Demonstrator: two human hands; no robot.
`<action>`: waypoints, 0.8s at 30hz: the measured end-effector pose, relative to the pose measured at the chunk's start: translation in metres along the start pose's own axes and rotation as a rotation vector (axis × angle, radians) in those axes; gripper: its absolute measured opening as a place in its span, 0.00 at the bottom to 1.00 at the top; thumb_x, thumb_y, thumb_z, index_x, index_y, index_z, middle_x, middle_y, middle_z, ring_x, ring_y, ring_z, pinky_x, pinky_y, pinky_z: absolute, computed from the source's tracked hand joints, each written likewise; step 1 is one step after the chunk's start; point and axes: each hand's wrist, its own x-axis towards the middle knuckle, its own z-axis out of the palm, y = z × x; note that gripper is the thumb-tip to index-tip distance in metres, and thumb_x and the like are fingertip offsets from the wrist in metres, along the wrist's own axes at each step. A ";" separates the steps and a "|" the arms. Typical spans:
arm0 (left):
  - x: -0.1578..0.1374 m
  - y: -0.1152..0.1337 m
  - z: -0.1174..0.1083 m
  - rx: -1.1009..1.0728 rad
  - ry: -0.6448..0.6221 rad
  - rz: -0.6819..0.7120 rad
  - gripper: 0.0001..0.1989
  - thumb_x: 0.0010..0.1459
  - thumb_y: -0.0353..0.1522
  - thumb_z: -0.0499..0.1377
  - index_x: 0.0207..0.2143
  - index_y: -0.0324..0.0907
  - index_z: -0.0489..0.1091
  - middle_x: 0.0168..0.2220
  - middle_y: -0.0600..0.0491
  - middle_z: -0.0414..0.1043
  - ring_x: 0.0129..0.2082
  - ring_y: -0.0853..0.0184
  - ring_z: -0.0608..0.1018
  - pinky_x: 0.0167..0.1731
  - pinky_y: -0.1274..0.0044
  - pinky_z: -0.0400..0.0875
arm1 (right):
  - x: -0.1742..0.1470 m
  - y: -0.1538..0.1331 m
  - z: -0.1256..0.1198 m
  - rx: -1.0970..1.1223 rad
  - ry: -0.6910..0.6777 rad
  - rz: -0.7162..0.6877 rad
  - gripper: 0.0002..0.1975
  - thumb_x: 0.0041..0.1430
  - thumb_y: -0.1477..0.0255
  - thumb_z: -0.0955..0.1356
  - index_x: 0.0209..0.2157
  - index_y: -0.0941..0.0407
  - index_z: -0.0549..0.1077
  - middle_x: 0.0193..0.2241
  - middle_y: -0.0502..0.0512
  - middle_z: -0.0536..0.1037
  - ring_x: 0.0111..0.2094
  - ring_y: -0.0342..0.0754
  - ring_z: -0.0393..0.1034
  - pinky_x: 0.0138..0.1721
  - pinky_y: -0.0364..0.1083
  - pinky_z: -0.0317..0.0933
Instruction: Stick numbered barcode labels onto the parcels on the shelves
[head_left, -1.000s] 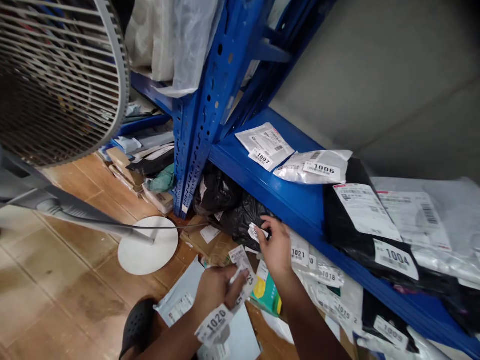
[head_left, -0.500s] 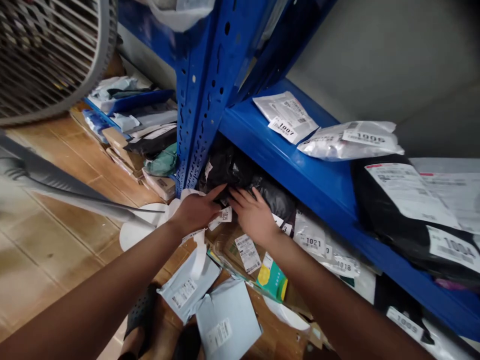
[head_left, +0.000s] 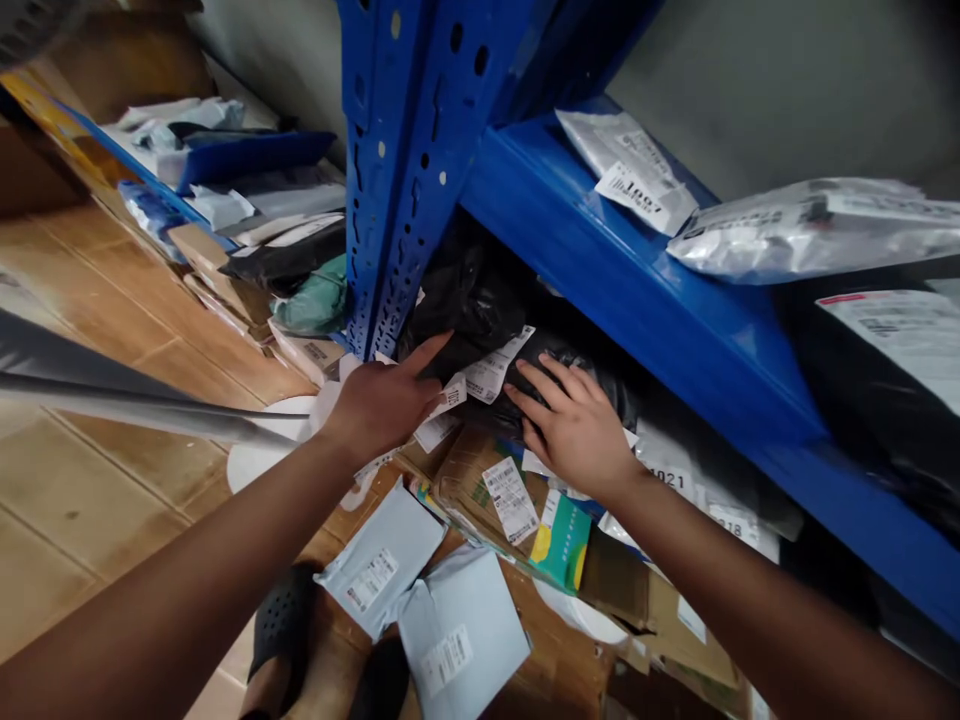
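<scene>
My left hand (head_left: pixel 386 410) is at a black plastic parcel (head_left: pixel 469 305) on the low shelf, index finger stretched along it and the other fingers curled around its near edge. A tag (head_left: pixel 450 395) reading 1025 sticks out by its thumb. My right hand (head_left: pixel 577 425) lies with fingers spread on a second black parcel (head_left: pixel 559 350), to the right of the first. Between my hands a white shipping label (head_left: pixel 495 368) shows on black plastic. Just below are a cardboard box (head_left: pixel 469 470) with a label and a green and yellow box (head_left: pixel 562 540).
A blue perforated post (head_left: pixel 405 190) rises ahead. The blue shelf (head_left: pixel 645 300) above my right hand carries silver-white parcels (head_left: pixel 810 230). Two pale blue mailers (head_left: pixel 461 630) lie on the floor by my shoes. More parcels (head_left: pixel 292 250) fill a rack at left, near a grey pole (head_left: pixel 150 400).
My right hand has shifted right and spread over the second black parcel. A white label between the hands has come into view. My view has moved closer to the shelf.
</scene>
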 end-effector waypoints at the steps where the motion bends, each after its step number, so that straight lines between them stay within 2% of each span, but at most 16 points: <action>1: 0.000 -0.001 0.000 -0.004 -0.007 0.003 0.18 0.64 0.40 0.47 0.33 0.49 0.75 0.67 0.63 0.45 0.28 0.64 0.79 0.25 0.71 0.67 | 0.000 0.000 0.000 -0.001 -0.001 -0.001 0.20 0.58 0.71 0.65 0.53 0.54 0.70 0.59 0.58 0.65 0.61 0.61 0.53 0.57 0.59 0.52; 13: 0.001 -0.005 -0.004 -0.012 -0.051 -0.018 0.18 0.64 0.40 0.46 0.37 0.49 0.75 0.67 0.62 0.47 0.29 0.64 0.79 0.27 0.70 0.68 | -0.006 0.001 0.002 0.041 0.026 0.008 0.19 0.58 0.72 0.65 0.52 0.55 0.70 0.59 0.58 0.66 0.61 0.60 0.53 0.58 0.60 0.52; 19: 0.004 -0.003 -0.005 -0.086 -0.086 -0.029 0.16 0.63 0.41 0.48 0.36 0.49 0.75 0.67 0.62 0.46 0.32 0.61 0.80 0.28 0.69 0.70 | -0.002 0.003 0.003 0.079 0.034 0.013 0.19 0.58 0.74 0.66 0.52 0.55 0.71 0.58 0.59 0.67 0.60 0.61 0.55 0.57 0.62 0.53; 21: 0.002 -0.001 -0.005 -0.171 -0.084 -0.029 0.16 0.63 0.41 0.49 0.34 0.48 0.75 0.67 0.61 0.45 0.33 0.61 0.80 0.29 0.70 0.70 | -0.003 -0.003 0.000 0.108 0.083 0.017 0.17 0.58 0.75 0.65 0.50 0.56 0.72 0.57 0.60 0.68 0.60 0.61 0.56 0.58 0.63 0.53; 24: -0.008 0.001 -0.002 -0.438 -0.006 -0.003 0.18 0.63 0.42 0.48 0.32 0.46 0.74 0.66 0.57 0.51 0.37 0.63 0.80 0.31 0.72 0.71 | -0.014 -0.030 -0.010 0.234 0.288 0.057 0.11 0.58 0.77 0.66 0.43 0.58 0.75 0.52 0.62 0.73 0.56 0.59 0.62 0.58 0.61 0.54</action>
